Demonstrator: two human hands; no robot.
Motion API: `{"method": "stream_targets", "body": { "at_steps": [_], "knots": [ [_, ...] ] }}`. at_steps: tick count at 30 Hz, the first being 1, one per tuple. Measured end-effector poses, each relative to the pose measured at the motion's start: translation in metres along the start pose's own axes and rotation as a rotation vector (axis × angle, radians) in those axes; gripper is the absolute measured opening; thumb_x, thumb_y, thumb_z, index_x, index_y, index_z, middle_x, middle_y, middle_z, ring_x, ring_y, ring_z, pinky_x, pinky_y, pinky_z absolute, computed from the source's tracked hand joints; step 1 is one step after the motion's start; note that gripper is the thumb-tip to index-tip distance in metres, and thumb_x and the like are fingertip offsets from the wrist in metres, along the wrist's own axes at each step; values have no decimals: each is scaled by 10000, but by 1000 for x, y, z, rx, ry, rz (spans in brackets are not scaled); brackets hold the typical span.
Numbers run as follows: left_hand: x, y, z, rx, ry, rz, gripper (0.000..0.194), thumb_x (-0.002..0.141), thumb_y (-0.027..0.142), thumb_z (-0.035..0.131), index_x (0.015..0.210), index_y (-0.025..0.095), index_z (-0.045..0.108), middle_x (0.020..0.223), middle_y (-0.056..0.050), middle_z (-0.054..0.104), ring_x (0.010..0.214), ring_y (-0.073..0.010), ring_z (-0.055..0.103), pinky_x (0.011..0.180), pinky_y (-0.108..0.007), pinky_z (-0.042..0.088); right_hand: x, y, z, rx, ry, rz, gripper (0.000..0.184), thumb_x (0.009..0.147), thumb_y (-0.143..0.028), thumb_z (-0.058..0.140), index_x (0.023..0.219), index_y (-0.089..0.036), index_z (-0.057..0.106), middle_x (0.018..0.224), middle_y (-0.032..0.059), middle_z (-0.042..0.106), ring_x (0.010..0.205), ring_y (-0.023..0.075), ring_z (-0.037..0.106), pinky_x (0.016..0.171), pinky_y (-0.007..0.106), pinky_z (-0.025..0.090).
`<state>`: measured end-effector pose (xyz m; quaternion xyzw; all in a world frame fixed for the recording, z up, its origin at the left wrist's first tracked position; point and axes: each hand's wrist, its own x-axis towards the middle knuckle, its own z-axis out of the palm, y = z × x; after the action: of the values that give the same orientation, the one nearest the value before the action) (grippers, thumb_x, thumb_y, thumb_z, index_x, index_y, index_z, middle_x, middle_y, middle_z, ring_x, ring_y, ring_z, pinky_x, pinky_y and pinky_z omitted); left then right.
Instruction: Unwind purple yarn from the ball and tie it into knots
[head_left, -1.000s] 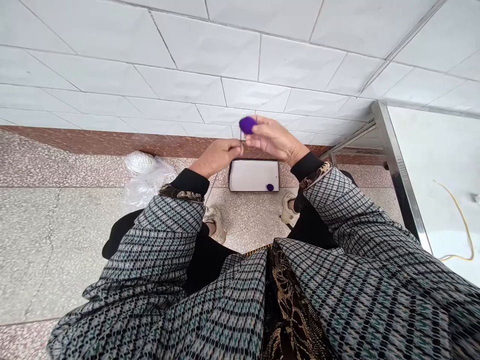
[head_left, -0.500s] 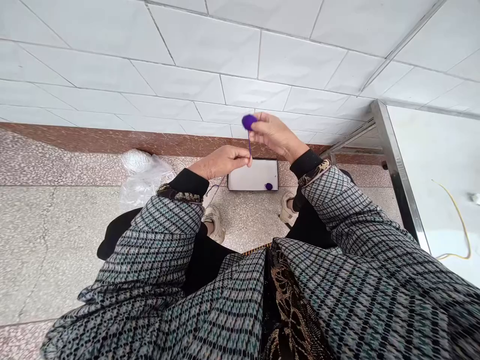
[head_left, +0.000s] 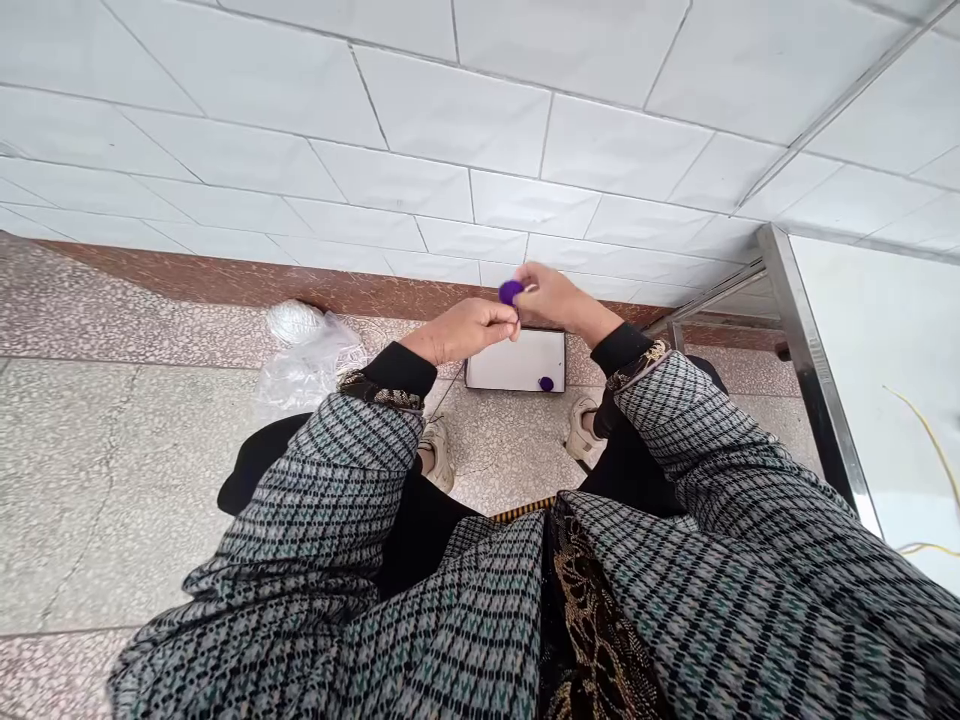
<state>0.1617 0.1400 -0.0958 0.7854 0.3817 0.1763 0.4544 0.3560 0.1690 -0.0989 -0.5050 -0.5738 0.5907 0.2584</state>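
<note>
A small purple ball of yarn (head_left: 511, 292) sits in the fingertips of my right hand (head_left: 551, 297), which is closed on it. Just below and to the left, my left hand (head_left: 474, 328) pinches the purple yarn strand, only a tiny bit of which shows between the hands. Below them on the floor lies a shallow white tray with a dark rim (head_left: 516, 389). In its lower right corner rests a second small purple ball (head_left: 546, 384).
Left of the tray, a clear plastic bag (head_left: 304, 370) and a ball of white yarn (head_left: 295, 322) lie on the floor. A metal-framed white table (head_left: 862, 330) stands at right with a yellow cord (head_left: 934, 440) on it. The tiled wall (head_left: 472, 120) rises ahead.
My right hand has come down with the purple yarn ball, close to my left fingers. The stretch of strand between the hands is much shorter. The view has shifted slightly.
</note>
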Motion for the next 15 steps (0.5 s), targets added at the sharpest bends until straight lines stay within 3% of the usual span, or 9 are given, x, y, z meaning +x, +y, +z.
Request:
{"method": "stream_targets", "body": {
  "at_steps": [2,4,5,7,10,13,15],
  "knots": [
    [-2,-1,-5,-20,100,-45,204,862,300,564,753,159,665,710,-6,620,702,-155,534,720,-286,424,-4,2,0,-126,-184,46,310,708,18,752,870,-180,577,718,-39,606,618,104,523,542,209,418],
    [-2,-5,-10,-38,209,-116,183,852,282,554,739,163,637,667,5,565,660,-147,484,688,-285,401,-9,-1,-2,-9,-355,34,309,708,-14,769,905,-177,595,767,-29,642,634,107,561,573,219,470],
    [-2,-7,-11,-47,238,-140,178,854,274,547,733,168,622,655,8,540,645,-143,461,683,-288,397,-11,-4,-4,116,-371,0,314,726,-50,781,937,-183,590,795,-29,652,643,103,576,600,222,498],
    [-2,-9,-10,-75,227,-156,179,867,274,543,726,180,598,653,6,514,624,-139,429,676,-294,396,-11,-10,-9,375,-280,-97,350,774,-152,825,1000,-202,562,827,-37,645,670,94,593,653,216,528],
    [-2,-2,-3,-169,47,-125,182,883,305,565,745,195,608,660,-3,507,600,-139,430,641,-294,406,-4,-14,-11,553,-69,-188,386,841,-265,849,1032,-231,515,820,-51,594,730,93,604,711,202,532],
    [-5,7,0,-251,-153,-63,206,890,347,600,756,198,647,633,-5,494,580,-139,450,617,-295,425,3,-9,-7,324,92,-117,303,866,-151,779,969,-226,504,798,-46,566,710,103,559,686,219,503],
    [-8,10,-2,-264,-175,-38,223,884,360,613,739,195,658,635,-14,513,585,-141,469,628,-303,440,1,-7,-5,6,57,-56,297,806,-40,754,921,-206,537,786,-32,573,704,118,527,662,237,477]
  ]
}}
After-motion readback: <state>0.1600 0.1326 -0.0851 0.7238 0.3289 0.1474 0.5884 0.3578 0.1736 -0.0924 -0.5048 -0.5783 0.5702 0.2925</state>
